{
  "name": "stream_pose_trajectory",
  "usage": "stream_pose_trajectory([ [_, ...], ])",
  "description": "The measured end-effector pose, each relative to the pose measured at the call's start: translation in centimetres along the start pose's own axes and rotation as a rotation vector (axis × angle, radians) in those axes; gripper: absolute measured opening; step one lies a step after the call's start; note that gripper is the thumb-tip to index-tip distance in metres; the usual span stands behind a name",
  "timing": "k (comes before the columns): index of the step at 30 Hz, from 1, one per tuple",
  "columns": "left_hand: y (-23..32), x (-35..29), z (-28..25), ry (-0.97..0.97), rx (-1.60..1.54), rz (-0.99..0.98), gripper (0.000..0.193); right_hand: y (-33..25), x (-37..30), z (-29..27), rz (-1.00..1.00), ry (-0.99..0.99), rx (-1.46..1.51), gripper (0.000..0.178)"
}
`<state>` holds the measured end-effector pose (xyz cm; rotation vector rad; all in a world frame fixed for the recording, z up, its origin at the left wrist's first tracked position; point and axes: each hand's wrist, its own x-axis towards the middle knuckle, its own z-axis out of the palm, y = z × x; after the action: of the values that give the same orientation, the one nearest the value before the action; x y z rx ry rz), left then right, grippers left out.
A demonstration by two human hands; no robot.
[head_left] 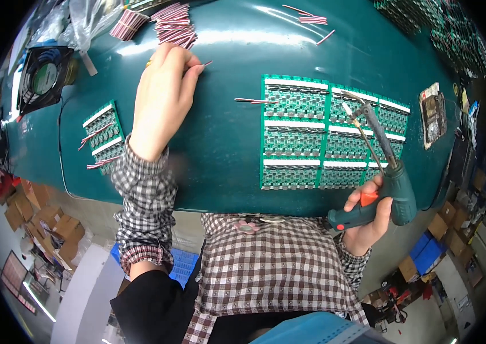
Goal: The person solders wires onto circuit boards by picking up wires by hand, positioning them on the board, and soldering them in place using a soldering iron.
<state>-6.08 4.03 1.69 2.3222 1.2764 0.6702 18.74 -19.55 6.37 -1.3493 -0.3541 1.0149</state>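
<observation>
My left hand (165, 94) reaches over the far left of the green table, closed in a pinch. A short wire (208, 62) sticks out past the thumb and fingertip, just in front of a loose heap of red, white and dark wires (174, 24). At the lower right, my right hand (369, 223) is wrapped round the handle of a dark green soldering gun (400, 198) with a red trigger. Its tip is over the upper right of a panel of green circuit boards (294, 140). One wire (250, 101) juts out from the panel's left edge.
A small board piece with wires (105, 135) lies at the left, near a black fan (42, 80). A bundle of wires (128, 24) sits beside the heap. Loose wires (313, 20) lie at the back. A worn metal block (432, 114) and stacked boards (443, 28) are at the right.
</observation>
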Motion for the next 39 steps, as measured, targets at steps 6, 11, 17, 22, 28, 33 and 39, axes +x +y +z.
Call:
stream_pose_trajectory([
  [6, 5.7, -1.5, 0.7, -0.030, -0.291, -0.137, 0.007, 0.2, 0.8, 0.4, 0.018, 0.005, -0.009, 0.044],
  [11, 6.3, -3.6, 2.4, 0.015, -0.144, 0.139, 0.019, -0.1, 1.2, 0.3, 0.026, -0.016, -0.030, 0.045],
  [17, 5.3, -6.5, 3.2, -0.060, -0.070, 0.166, 0.031, 0.0, 1.7, 0.2, 0.035, -0.024, -0.010, 0.045],
  [22, 7.2, -5.8, 3.4, 0.040, -0.216, 0.152, 0.031, -0.1, 1.6, 0.5, 0.034, 0.003, 0.012, 0.049],
  [28, 10.8, -5.2, 4.3, 0.159, -0.412, 0.393, 0.036, -0.4, 3.2, 5.8, -0.034, -0.111, -0.176, 0.039],
  [33, 11.2, -5.9, 4.7, 0.136, -0.440, 0.409, 0.039, 0.2, 3.9, 6.1, -0.086, -0.134, -0.310, 0.040],
  [39, 11.3, -5.8, 4.9, 0.025, -0.589, 0.259, 0.028, 0.3, 4.0, 6.0, -0.063, -0.128, -0.275, 0.039],
])
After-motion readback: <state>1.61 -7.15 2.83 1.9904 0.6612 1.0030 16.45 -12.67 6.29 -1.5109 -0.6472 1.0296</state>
